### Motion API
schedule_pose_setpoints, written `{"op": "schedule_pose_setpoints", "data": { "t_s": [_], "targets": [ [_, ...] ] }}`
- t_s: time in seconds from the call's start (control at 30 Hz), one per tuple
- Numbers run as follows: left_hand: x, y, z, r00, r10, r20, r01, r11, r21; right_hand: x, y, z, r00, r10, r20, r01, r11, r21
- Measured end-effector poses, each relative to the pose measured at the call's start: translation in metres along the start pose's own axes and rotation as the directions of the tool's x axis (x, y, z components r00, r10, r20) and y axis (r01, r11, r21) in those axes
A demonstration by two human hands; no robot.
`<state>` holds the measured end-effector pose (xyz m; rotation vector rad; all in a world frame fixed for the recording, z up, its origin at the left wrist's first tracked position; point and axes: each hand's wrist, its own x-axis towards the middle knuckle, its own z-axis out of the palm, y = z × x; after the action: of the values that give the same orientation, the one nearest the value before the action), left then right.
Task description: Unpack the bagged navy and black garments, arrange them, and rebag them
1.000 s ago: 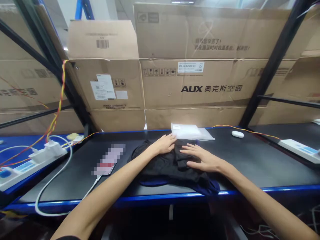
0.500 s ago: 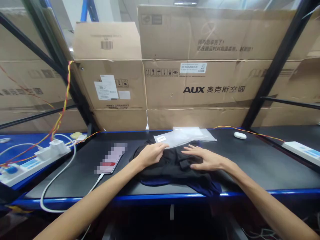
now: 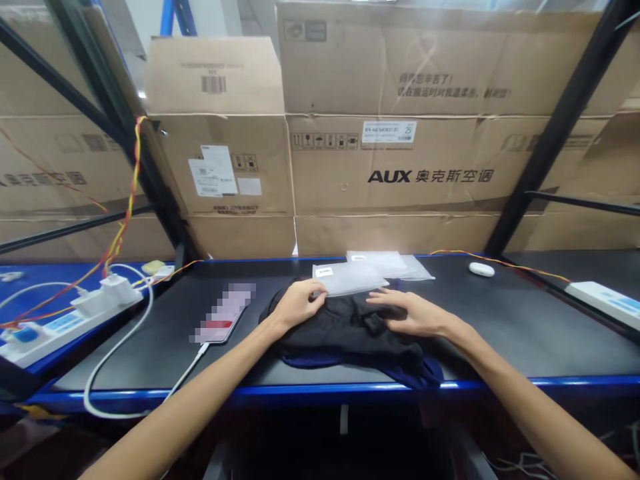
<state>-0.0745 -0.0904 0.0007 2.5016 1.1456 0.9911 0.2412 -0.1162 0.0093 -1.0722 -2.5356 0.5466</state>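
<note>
A folded black garment (image 3: 345, 333) with a dark blue edge lies on the black table top (image 3: 500, 327) in front of me. My left hand (image 3: 299, 301) pinches the near corner of a clear plastic bag (image 3: 347, 277) with a small white label, and the bag rests partly over the garment's far edge. My right hand (image 3: 413, 312) lies on the garment with fingers stretched out flat. More clear bags (image 3: 395, 264) are stacked just behind.
A phone (image 3: 223, 320) on a white charging cable lies left of the garment. A white power strip (image 3: 65, 320) with plugs sits far left. A small white earbud case (image 3: 481, 269) and another strip (image 3: 605, 300) are at the right. Cardboard boxes (image 3: 400, 173) wall off the back.
My left hand took one clear bag from the stack and drew it toward me over the garment. My right hand stayed flat on the cloth.
</note>
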Motion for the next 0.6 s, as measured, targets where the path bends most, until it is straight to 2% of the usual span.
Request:
{"op": "schedule_pose_setpoints", "data": {
  "t_s": [0.13,0.23,0.33,0.43,0.6],
  "targets": [
    [0.001,-0.001,0.000,0.986,-0.110,-0.128,0.105,0.994,-0.040,0.004,-0.002,0.004,0.997,-0.015,-0.070,0.014,1.000,-0.017],
    [0.000,0.001,0.000,0.974,-0.118,-0.193,0.108,0.992,-0.063,0.007,0.000,0.008,0.990,-0.030,-0.136,0.025,0.999,-0.034],
    [-0.002,0.004,0.001,0.975,-0.085,-0.205,0.080,0.996,-0.035,0.008,0.004,0.013,0.985,-0.039,-0.169,0.033,0.999,-0.036],
    [-0.003,0.005,0.001,0.978,-0.041,-0.204,0.058,0.995,0.083,0.008,0.006,0.015,0.979,-0.054,-0.198,0.047,0.998,-0.041],
    [-0.006,0.005,0.004,0.990,0.096,-0.106,-0.059,0.949,0.310,0.006,0.004,0.014,0.965,-0.046,-0.257,0.033,0.998,-0.057]
  ]
}}
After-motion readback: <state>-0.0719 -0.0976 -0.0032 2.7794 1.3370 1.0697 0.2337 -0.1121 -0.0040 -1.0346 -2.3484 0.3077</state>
